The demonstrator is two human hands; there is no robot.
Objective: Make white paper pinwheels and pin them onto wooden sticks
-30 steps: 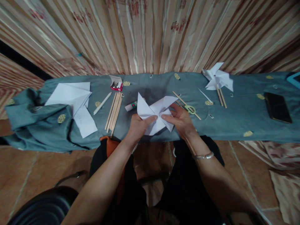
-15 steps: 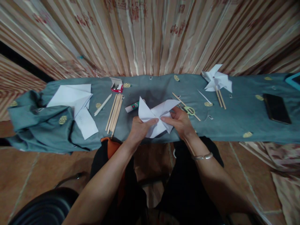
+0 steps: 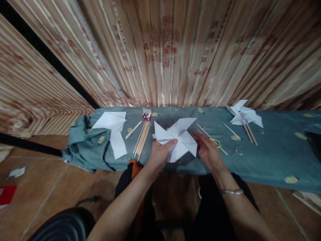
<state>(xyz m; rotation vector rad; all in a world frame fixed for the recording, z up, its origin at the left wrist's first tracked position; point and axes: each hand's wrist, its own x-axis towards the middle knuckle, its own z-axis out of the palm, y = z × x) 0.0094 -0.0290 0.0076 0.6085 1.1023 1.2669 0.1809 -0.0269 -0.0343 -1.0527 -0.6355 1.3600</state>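
A white paper pinwheel (image 3: 182, 134) is held above the cloth, its four-cornered blades folded toward the middle. My left hand (image 3: 160, 152) grips it, thumb pressed near its centre. Just right of the pinwheel, my right hand (image 3: 207, 149) has its fingers apart and holds nothing. Beyond that hand lie green-handled scissors (image 3: 216, 143) and a thin wooden stick (image 3: 204, 131). Several wooden sticks (image 3: 142, 139) lie in a bundle to the left, by a small red box (image 3: 146, 115) of metal pieces. A glue stick is mostly hidden behind the pinwheel.
White paper sheets (image 3: 117, 144) and a white pen-like stick (image 3: 133, 130) lie on the left of the green cloth (image 3: 85, 144). At the right are another paper pinwheel (image 3: 243, 113) on sticks, a thin white stick (image 3: 229, 128) and a dark phone (image 3: 314, 144). A pleated curtain (image 3: 160, 67) hangs behind.
My right hand has let go of the pinwheel and moved off to its right, fingers spread. My left hand still holds it. The view has tilted up and turned left.
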